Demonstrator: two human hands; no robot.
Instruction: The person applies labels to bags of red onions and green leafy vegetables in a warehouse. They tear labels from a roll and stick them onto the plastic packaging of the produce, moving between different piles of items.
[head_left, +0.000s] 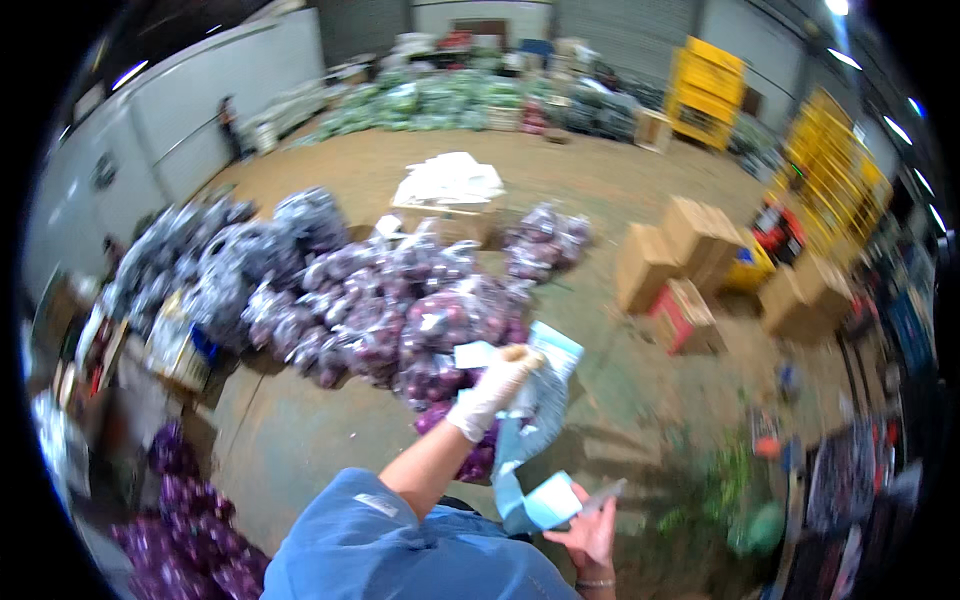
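Observation:
My left hand (501, 382), in a pale glove with stained fingertips, grips a roll or folded length of light blue label strip (555, 352) and a small white label (475, 355). The strip hangs down in a loop to my bare right hand (589, 529), whose fingers are spread beside the strip's white-faced end (553, 501). A blurred, greyish flat piece (604, 495) is at the right fingers; what it is cannot be told. Just beyond my left hand lie clear plastic bags of purple-red produce (442, 319), perhaps onions.
Purple net bags (187, 540) lie at lower left, greyish plastic bags (240, 247) farther back. White sheets (450, 178) top a carton ahead. Cardboard boxes (697, 240) and yellow metal cages (832, 180) stand right. Green produce bags (420, 101) line the back; a person (231, 127) stands by the left wall.

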